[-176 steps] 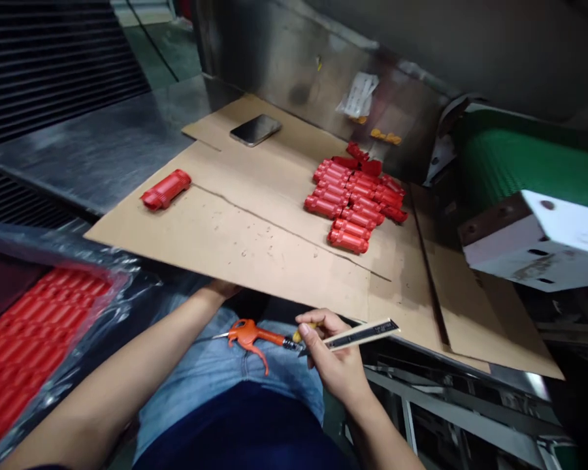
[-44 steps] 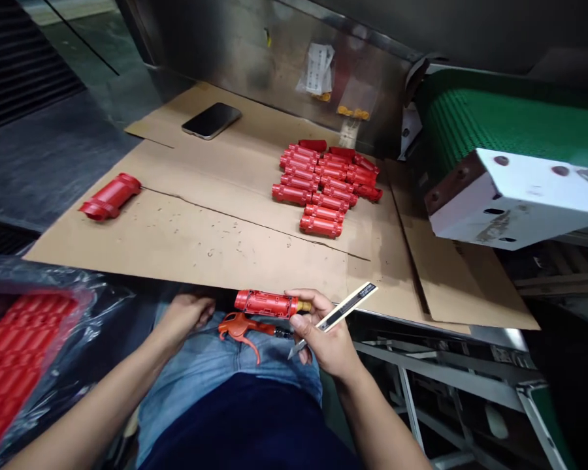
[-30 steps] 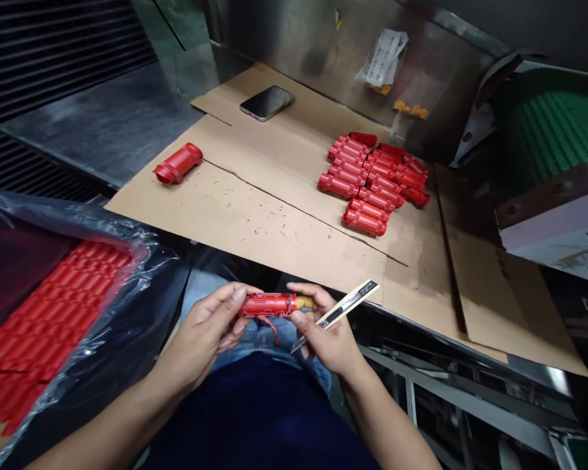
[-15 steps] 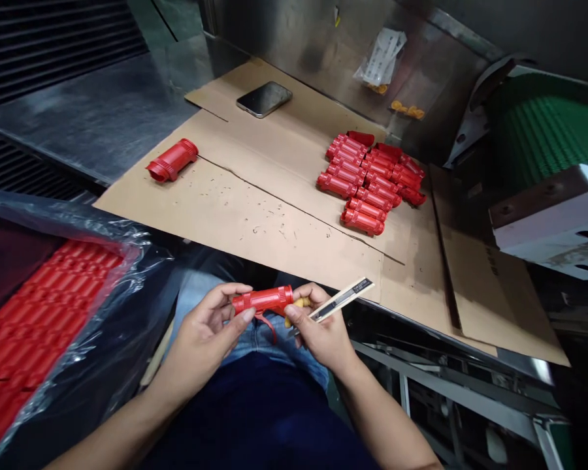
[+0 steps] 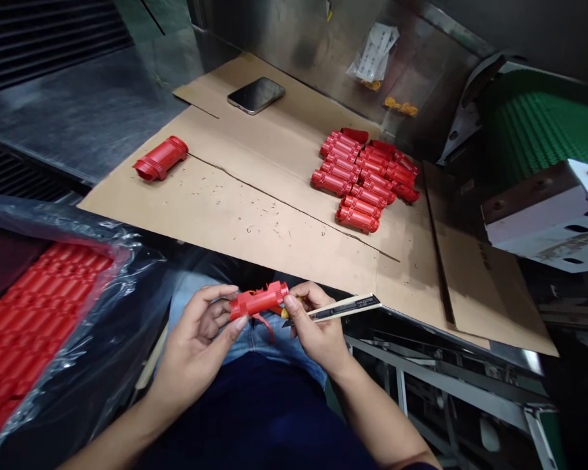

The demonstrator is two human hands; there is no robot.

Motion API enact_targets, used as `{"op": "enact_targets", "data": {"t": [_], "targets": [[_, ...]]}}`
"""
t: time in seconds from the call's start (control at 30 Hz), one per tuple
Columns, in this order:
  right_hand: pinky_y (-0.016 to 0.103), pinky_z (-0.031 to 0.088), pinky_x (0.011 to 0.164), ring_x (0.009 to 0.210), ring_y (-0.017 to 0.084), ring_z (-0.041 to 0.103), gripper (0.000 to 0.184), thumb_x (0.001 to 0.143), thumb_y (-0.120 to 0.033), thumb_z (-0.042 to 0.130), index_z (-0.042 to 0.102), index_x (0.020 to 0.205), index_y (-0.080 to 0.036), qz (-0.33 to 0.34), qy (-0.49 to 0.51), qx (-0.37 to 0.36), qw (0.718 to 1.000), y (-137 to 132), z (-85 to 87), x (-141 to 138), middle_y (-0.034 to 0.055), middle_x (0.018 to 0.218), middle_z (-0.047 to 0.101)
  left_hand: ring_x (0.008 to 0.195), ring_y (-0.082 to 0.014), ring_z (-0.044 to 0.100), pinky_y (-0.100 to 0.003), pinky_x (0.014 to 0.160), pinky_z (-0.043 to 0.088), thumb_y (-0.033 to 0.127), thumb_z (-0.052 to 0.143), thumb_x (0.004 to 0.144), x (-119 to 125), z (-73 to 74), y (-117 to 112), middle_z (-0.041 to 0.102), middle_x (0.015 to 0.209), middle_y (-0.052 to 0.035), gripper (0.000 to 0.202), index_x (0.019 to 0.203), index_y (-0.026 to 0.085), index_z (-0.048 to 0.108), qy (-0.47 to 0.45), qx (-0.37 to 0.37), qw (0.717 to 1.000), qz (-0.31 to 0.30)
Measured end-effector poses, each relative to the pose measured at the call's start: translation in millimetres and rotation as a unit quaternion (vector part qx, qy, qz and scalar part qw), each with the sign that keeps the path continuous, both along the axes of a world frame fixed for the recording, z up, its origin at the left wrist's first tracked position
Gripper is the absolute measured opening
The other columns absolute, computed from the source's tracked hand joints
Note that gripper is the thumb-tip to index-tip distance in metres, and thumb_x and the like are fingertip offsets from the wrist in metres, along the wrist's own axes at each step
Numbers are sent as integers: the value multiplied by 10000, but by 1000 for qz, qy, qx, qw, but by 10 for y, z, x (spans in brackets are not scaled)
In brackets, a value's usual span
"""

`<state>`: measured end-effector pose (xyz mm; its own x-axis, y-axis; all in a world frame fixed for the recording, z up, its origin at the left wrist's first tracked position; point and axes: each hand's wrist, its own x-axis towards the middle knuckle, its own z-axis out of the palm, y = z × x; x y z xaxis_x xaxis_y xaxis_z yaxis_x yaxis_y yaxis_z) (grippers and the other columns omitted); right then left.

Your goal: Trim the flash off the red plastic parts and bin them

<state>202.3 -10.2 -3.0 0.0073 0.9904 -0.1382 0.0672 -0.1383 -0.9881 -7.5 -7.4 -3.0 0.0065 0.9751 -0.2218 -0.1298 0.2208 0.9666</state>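
Over my lap, my left hand grips one end of a red ribbed plastic tube between thumb and fingers. A thin red curl of plastic hangs below the tube, and small red bits stick up along its top. In my right hand is a utility knife with a pale body and dark slider, its blade end pointing left under the tube. The right thumb and fingers also lie at the tube's right end. Yellow covering shows on a right finger.
On the cardboard sheet lie one red tube, a group of red tubes, scraps and a phone. A plastic-lined box of red parts stands left. A white bracket and green conveyor belt stand right.
The tube has turned about its length, so small red bits now show on top. The knife has swung flatter in my right hand. The whole view has shifted slightly.
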Motion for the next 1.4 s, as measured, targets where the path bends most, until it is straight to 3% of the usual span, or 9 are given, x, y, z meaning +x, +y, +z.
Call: {"op": "enact_targets", "data": {"t": [0.17,0.3,0.43,0.53,0.87,1.0,1.1,1.3,1.4], "targets": [[326,524,694,711,184,620,286,1099,-420,628,737,917,-230,148,-112,117,976,100,111,180,31,775,691,879,-195,674,-300,747,597,365,896,892,-26,-55,168,671,1002,-40,270,867,209,677,-82,-87,987,-104],[332,543,754,771,192,658,238,1094,-401,651,771,972,-236,230,-112,143,956,134,188,194,39,827,728,805,-201,736,-299,722,584,429,844,951,-68,-44,245,794,991,-78,318,1200,241,781,-93,-106,960,-241],[254,540,588,622,142,661,346,994,-548,773,724,939,-210,138,33,-35,989,105,188,130,13,768,744,1053,-233,793,-310,950,604,337,891,920,-150,-118,223,852,1159,-89,301,1213,282,852,-96,-85,971,-200],[175,409,400,422,79,530,502,893,-665,830,658,862,-195,125,109,-175,970,84,153,81,-35,616,682,1115,-245,797,-324,1021,604,288,925,883,-201,-228,193,857,1207,-88,361,1239,309,863,-105,-69,976,-179],[127,364,316,356,62,522,498,773,-574,948,645,825,-182,171,153,-270,935,134,175,-21,-40,567,703,1099,-276,791,-352,978,645,276,969,811,-179,-239,188,832,1216,-108,333,1138,290,906,-58,0,985,-163],[149,462,399,454,68,565,492,716,-527,1003,678,827,-175,169,143,-236,946,103,184,6,-44,630,694,1104,-291,793,-371,989,642,294,970,810,-189,-264,172,835,1222,-117,352,1156,282,901,-50,-17,987,-153],[175,454,422,476,78,551,408,850,-539,912,722,900,-181,165,106,-199,960,69,224,64,-24,684,712,1111,-295,797,-389,1012,635,300,965,820,-192,-295,159,840,1224,-118,368,1180,284,894,-73,-29,985,-156],[312,572,732,754,173,683,188,1055,-350,691,826,1069,-221,133,-108,107,979,46,373,149,57,899,779,1137,-289,792,-385,1044,611,278,936,860,-184,-297,149,851,1222,-115,368,1223,295,881,-91,-38,982,-163],[282,534,656,686,158,650,221,1063,-386,679,815,1019,-217,123,-118,82,982,47,383,144,38,826,749,1150,-315,786,-421,1053,608,300,945,846,-183,-298,147,848,1230,-133,383,1223,276,880,-92,-46,982,-160]]}}
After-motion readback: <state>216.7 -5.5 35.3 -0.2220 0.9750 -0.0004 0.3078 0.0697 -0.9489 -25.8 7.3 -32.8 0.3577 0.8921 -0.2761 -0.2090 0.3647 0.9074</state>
